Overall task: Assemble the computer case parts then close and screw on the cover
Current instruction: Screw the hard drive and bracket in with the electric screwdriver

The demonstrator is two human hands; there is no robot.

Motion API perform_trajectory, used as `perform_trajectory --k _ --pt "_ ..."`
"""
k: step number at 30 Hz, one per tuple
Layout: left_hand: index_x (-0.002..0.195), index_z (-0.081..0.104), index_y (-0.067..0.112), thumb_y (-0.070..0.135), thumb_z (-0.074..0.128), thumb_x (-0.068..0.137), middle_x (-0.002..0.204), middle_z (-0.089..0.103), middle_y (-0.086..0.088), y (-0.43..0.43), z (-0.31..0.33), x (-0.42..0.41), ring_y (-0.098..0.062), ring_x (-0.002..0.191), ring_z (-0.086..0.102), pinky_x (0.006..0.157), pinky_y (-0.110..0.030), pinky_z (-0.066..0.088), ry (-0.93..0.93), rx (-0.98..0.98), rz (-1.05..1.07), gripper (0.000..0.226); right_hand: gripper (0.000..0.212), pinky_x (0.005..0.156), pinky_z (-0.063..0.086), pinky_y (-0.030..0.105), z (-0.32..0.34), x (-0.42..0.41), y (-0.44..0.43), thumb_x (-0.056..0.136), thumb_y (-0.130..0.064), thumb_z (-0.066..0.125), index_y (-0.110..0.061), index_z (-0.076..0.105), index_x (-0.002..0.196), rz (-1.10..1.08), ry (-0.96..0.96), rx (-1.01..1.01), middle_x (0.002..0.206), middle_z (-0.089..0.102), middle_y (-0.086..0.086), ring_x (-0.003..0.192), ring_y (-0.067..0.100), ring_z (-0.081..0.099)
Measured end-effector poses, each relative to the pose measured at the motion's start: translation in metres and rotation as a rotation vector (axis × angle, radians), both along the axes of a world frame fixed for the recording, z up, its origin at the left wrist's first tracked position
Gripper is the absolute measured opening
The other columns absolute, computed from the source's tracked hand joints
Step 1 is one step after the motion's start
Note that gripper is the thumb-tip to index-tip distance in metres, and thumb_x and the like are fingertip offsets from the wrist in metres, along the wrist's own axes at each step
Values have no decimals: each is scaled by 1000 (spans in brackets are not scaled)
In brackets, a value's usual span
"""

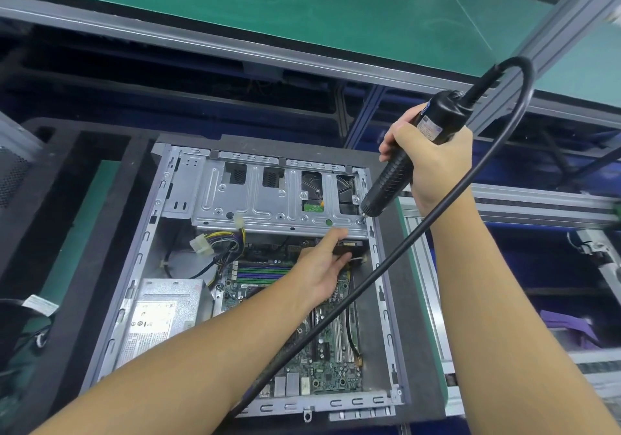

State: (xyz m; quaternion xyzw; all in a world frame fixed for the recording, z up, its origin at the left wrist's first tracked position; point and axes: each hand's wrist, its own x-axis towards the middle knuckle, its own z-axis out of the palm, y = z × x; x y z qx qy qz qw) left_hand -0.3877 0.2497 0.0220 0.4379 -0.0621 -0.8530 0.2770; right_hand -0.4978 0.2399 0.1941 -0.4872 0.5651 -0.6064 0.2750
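The computer case point(145, 249) lies open at mid-frame, with its drive cage point(255, 199) across the upper part. My right hand point(433, 162) is wrapped round the electric screwdriver point(396, 172), whose long axis slants from upper right down to lower left. Its bit sits on the screw point(361, 221) at the cage's lower right corner. My left hand point(322, 266), just below and left of that corner, pinches the cage's lower edge, thumb on top. I'd keep the push along that slant.
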Motion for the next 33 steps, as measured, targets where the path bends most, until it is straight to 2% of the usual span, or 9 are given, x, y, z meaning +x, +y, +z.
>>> perform_trajectory --k 3,6,8,15,21,26,28,30,33 --pt "106 57 5 16 74 86 83 62 -8 1 2 -2 -17 73 58 70 -23 51 35 9 2 29 18 65 58 32 0 -2 1 87 -1 62 -17 65 78 10 18 -14 71 66 1 67 20 66" --pt "99 56 7 17 73 87 80 56 -6 -1 2 -2 -15 65 52 55 -19 47 9 8 -22 22 15 65 58 31 -2 -2 0 89 0 61 -13 64 81 -3 26 -9 71 66 -1 67 17 66" --pt "92 56 7 16 72 88 74 54 -5 -1 2 -1 -14 61 51 51 -17 47 3 5 -34 19 16 64 58 31 -2 -1 -1 88 1 60 -12 63 80 -10 14 -3 70 65 -1 66 17 65" --pt "93 57 5 12 70 88 79 59 -8 -1 5 -2 -17 71 55 70 -23 47 32 19 -16 16 12 62 56 33 -3 -2 -2 87 0 60 -9 60 79 4 -4 -15 67 63 -1 62 19 62" --pt "89 58 6 10 69 88 82 60 -10 -1 5 -2 -19 74 56 80 -26 45 33 12 -1 12 13 64 57 32 -5 -4 -2 85 -9 64 -18 67 76 37 -37 -29 71 67 0 67 19 65" --pt "89 58 5 10 70 88 79 61 -10 0 7 -2 -18 70 56 75 -25 47 19 24 0 13 13 64 56 32 -7 -4 -3 85 -8 63 -17 66 77 45 -30 -26 71 66 0 66 20 65" --pt "91 58 5 10 70 88 82 61 -11 -1 8 -1 -19 74 57 82 -26 47 33 24 -3 13 15 64 56 32 -7 -4 -3 85 -7 63 -18 66 76 47 -27 -29 70 65 0 65 20 64" --pt "94 57 4 9 69 88 90 61 -13 -1 8 -1 -24 85 58 97 -30 46 60 30 0 15 12 63 56 32 -8 -5 -3 86 -4 61 -13 63 78 47 -17 -34 69 64 0 63 20 63" --pt "93 56 4 7 69 88 101 58 -17 -1 9 0 -28 101 54 113 -42 40 85 39 13 14 11 64 56 32 -9 -6 -2 88 -4 61 -12 63 80 38 -21 -27 69 65 0 65 20 64"
